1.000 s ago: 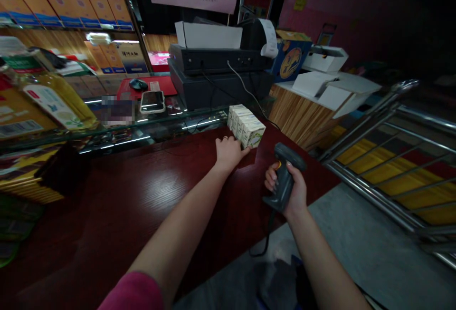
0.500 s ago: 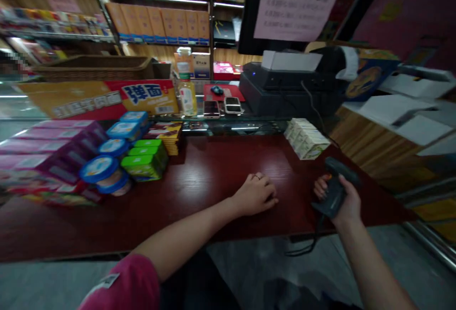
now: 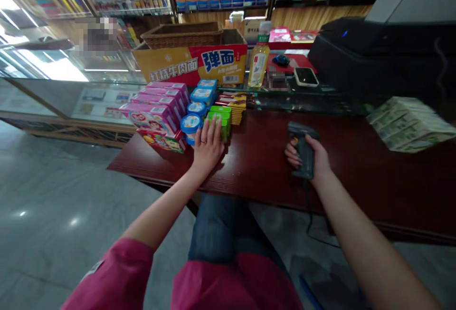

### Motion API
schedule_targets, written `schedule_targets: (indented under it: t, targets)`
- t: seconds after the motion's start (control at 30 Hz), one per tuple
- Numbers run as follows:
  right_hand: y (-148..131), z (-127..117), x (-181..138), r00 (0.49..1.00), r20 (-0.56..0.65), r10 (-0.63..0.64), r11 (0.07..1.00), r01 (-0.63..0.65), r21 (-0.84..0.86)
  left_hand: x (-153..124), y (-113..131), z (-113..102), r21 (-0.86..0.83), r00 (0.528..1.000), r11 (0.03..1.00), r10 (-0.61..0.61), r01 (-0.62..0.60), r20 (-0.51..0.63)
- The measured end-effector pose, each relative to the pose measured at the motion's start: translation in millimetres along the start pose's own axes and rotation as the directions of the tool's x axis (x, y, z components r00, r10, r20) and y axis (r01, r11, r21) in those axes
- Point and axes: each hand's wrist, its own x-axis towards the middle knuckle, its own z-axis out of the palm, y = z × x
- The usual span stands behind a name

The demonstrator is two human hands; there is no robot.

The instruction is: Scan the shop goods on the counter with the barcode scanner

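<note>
My left hand (image 3: pixel 208 147) reaches to the goods at the left, its fingers stretched out over the front of the green boxes (image 3: pixel 223 115). Whether it presses on them I cannot tell. Just left of it stand blue-lidded tubs (image 3: pixel 191 123), and beyond those are stacked pink-purple boxes (image 3: pixel 156 115) on a red box (image 3: pixel 162 140). Behind the green boxes lies a pile of flat brown-and-yellow packs (image 3: pixel 233 101). My right hand (image 3: pixel 317 157) is wrapped round the handle of a dark barcode scanner (image 3: pixel 303 150), held above the tabletop with its cord hanging down.
At the right of the dark red table (image 3: pixel 260 158) sits a block of small pale boxes (image 3: pixel 409 122). Behind stand a noodle carton (image 3: pixel 171 65), a bottle of yellow drink (image 3: pixel 259 58), a phone (image 3: pixel 306 77) and a black machine (image 3: pixel 384 58).
My left hand has gone from the middle of the table leftward to the green boxes, its fingers now stretched out. The view has swung left. My right hand keeps the scanner.
</note>
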Motion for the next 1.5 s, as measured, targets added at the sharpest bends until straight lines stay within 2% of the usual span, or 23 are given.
schedule_targets:
  t: [0.1,0.2,0.3,0.37,0.47,0.53,0.6,0.67,0.7,0.77,0.83,0.97,1.07,1.13,1.2,1.5]
  targets:
    - [12.1,19.5,12.2,0.996,0.074,0.058,0.998,-0.056,-0.028,-0.8,1.4,-3.0,-0.063,0.999,0.997,-0.053,0.053,0.003]
    - [16.2,23.3,12.7,0.995,0.083,0.056,0.998,-0.053,-0.042,-1.4,4.9,-5.0,-0.115,0.999,0.992,-0.047,0.049,0.027]
    - [16.0,20.6,9.1,0.999,0.049,0.017,1.000,-0.017,-0.017,-3.2,3.8,-8.1,-0.130,0.995,0.990,0.068,-0.058,0.078]
    - [15.6,18.9,7.8,0.999,0.048,0.004,1.000,-0.004,-0.004,-3.7,1.7,-9.6,-0.157,0.975,0.975,0.176,-0.155,0.132]
    - [13.8,16.1,8.3,0.996,0.084,0.034,0.999,-0.032,-0.023,1.3,2.1,-6.5,-0.305,0.946,0.925,0.285,-0.228,0.157]
    - [10.6,11.5,9.5,0.990,0.116,0.078,0.996,-0.072,-0.056,10.9,7.7,2.2,-0.433,0.965,0.884,0.243,-0.177,0.100]
    - [6.2,3.7,11.1,0.985,0.142,0.102,0.992,-0.090,-0.085,25.9,18.5,17.6,-0.539,0.996,0.842,0.072,-0.033,0.050]
    - [1.7,-6.3,13.5,0.982,0.162,0.093,0.993,-0.080,-0.086,44.3,33.4,38.5,-0.639,0.992,0.760,-0.116,0.121,0.050]
    - [-0.2,-11.4,14.8,0.983,0.167,0.078,0.995,-0.067,-0.071,53.7,41.4,50.0,-0.697,0.983,0.696,-0.172,0.171,0.070]
    - [-2.8,-20.0,17.3,0.984,0.173,0.040,0.999,-0.036,-0.024,70.1,56.3,71.9,-0.828,0.966,0.509,-0.217,0.237,0.143]
    - [-3.6,-25.0,18.3,0.985,0.173,0.002,1.000,-0.006,0.021,81.2,66.3,89.0,-0.906,0.935,0.265,-0.228,0.329,0.273]
    - [-0.4,-22.4,13.9,0.974,0.228,-0.011,0.999,0.000,0.051,87.9,64.9,100.0,-0.833,0.799,-0.193,-0.238,0.519,0.553]
    - [5.0,-14.4,6.4,0.940,0.336,0.055,0.997,-0.069,0.031,87.9,57.0,92.3,-0.714,0.702,-0.418,-0.216,0.561,0.678]
    - [8.7,-10.0,1.9,0.916,0.384,0.114,0.992,-0.123,0.001,88.0,55.7,86.1,-0.665,0.663,-0.482,-0.207,0.571,0.719]
    - [11.1,-7.1,-0.7,0.906,0.396,0.151,0.988,-0.155,-0.020,88.3,57.8,82.8,-0.645,0.649,-0.496,-0.195,0.582,0.735]
    - [7.2,-2.6,2.5,0.925,0.376,0.057,0.995,-0.084,0.055,84.3,59.5,88.8,-0.633,0.685,-0.495,-0.099,0.595,0.722]
